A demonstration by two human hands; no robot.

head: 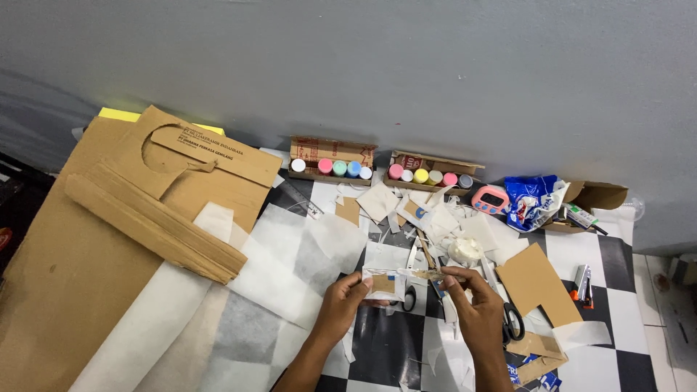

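Observation:
My left hand [340, 305] pinches a small white paper piece with a brown cardboard square on it [382, 284] by its left edge. My right hand [473, 305] is beside it and grips a thin stick-like tool [428, 275] whose tip reaches over the paper piece's right edge. Both hands hover over a black-and-white checkered floor [392, 341] littered with paper scraps. Black-handled scissors [512, 323] lie just right of my right hand.
Large cardboard sheets [87, 247] and white tissue sheets [290, 261] cover the left. Two cardboard boxes of coloured paint bottles [332, 165] [430, 176] stand against the grey wall. A pink timer [490, 199], a blue-and-white bag [534, 199], a roll of tape [465, 250], a brown cardboard piece [536, 282] and markers [581, 282] lie at right.

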